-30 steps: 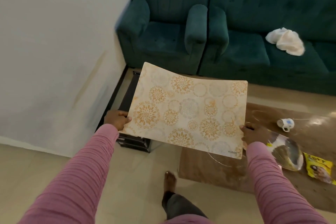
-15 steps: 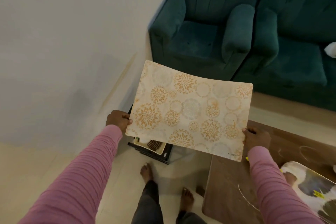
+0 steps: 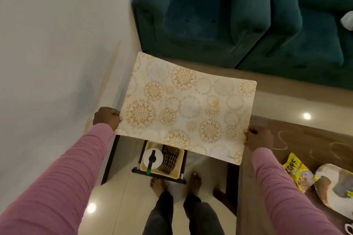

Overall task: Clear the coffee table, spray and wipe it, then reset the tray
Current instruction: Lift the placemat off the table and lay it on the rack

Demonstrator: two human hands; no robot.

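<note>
Placemat point(image 3: 187, 108) is up in the air, held flat and slightly bowed. My left hand point(image 3: 107, 117) pinches its near-left edge with curled fingers, and my right hand point(image 3: 257, 138) pinches the near-right edge the same way. Below it is a low black stand point(image 3: 158, 176) with a cream tray point(image 3: 142, 166) on it. The tray holds a white disc with a black-and-green piece on it and a dark striped stack, and the mat hides its far end. Bare feet point(image 3: 158, 185) are just near of the stand. The brown tabletop point(image 3: 305, 135) on the right shows chalky ring marks, with a yellow packet point(image 3: 297, 171) and a marbled platter point(image 3: 334, 189) at the near right. The floor point(image 3: 118, 206) is glossy pale tile, with a white wall point(image 3: 57, 44) on the left. A teal armchair point(image 3: 200, 15) and sofa point(image 3: 315, 34) stand far, with a white cloth point(image 3: 347, 20) at the frame edge. Versus half a second ago, the view has tipped down, more of the tray shows, and the grip is unchanged.
</note>
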